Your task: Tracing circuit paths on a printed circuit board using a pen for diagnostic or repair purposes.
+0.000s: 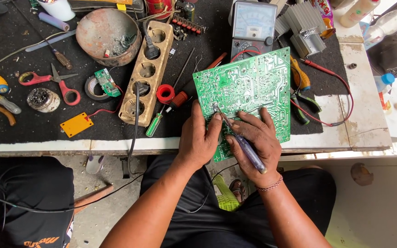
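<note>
A large green circuit board (249,87) stands tilted at the table's front edge, solder side facing me. My left hand (198,138) grips its lower left edge, thumb resting on the board's face. My right hand (253,140) holds a blue-handled soldering iron (246,149) like a pen. Its metal tip touches the board near my left thumb, at the board's left middle.
On the black mat lie a wooden power strip (145,73) with plugs, an analog multimeter (253,27), red scissors (53,82), screwdrivers (168,108), a metal bowl (109,36), pliers (302,87), a small green board (106,82) and a heat sink (304,27). A person in black sits at left.
</note>
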